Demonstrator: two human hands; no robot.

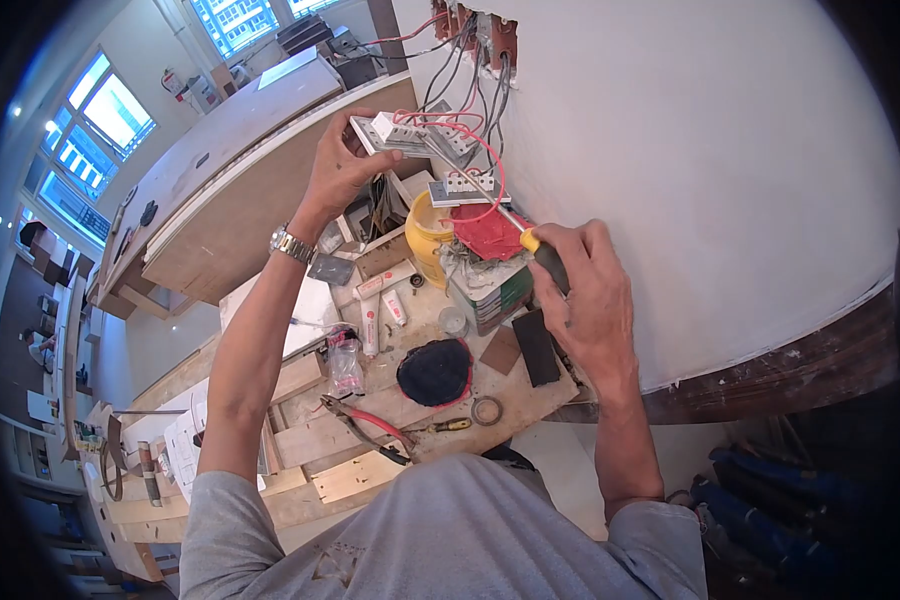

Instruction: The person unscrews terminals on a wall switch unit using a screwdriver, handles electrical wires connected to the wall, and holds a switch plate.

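Aloft, wired plate (398, 133) between left fingers (386, 157)

Directly ahead of and below you is a wooden workbench (385, 400). At its near edge, locate the red-and-black-handled pliers (370, 420), jaws pointing left. Just to their right is the short yellow-and-black tool (448, 426), with the tape ring (486, 399) beyond it. Above these lies the dark cloth pad (434, 372). To your right, the black block (537, 347) sits beside the brown square (501, 350). The clear cup (452, 321) stands nearer the center. To your left, note the plastic bag (345, 363) and three white-and-red tubes (371, 328). The yellow bucket (426, 250) stands at the far side.
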